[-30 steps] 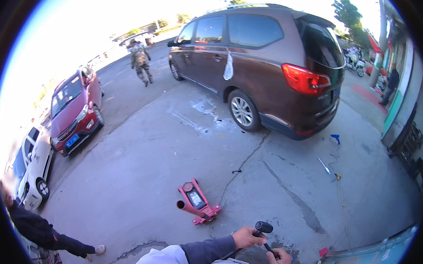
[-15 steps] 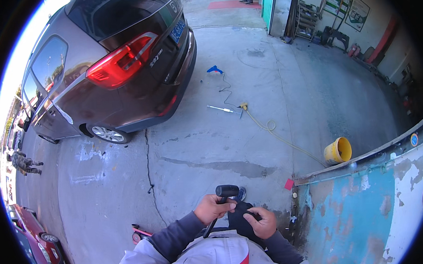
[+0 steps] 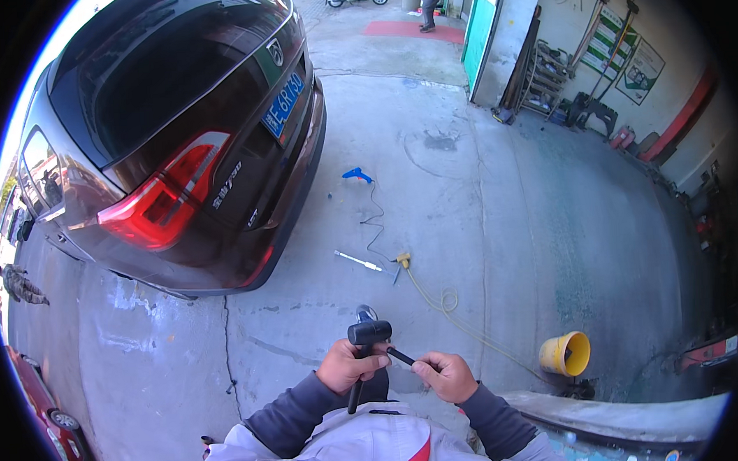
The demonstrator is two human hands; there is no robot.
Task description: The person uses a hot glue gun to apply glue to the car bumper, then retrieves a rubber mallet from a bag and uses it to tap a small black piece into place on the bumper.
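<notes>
My left hand [image 3: 348, 366] is closed round the handle of a black rubber mallet [image 3: 369, 333], held in front of my body with its head up. In the fingers of my right hand [image 3: 447, 377] is a short black rod [image 3: 401, 356], slanting up toward my left hand. The rod's far end comes close to my left fingertips; whether it touches them I cannot tell. Ahead on the concrete lie a blue glue gun [image 3: 356, 176] with a dark cord, and a slim silver bar tool [image 3: 358, 261] beside a yellow socket [image 3: 403, 259].
A dark brown car [image 3: 184, 148] stands ahead on the left. A yellow cable [image 3: 472, 329] runs across the floor to a yellow bucket [image 3: 556, 356] at the right. Beyond it are a low wall [image 3: 624, 413], a rack [image 3: 543, 79] and a green door [image 3: 482, 44]. Another person [image 3: 429, 5] stands far off.
The view has shifted forward; car, glue gun and bucket sit lower or further left. My right hand now holds the black rod out in plain sight, pointing toward the mallet.
</notes>
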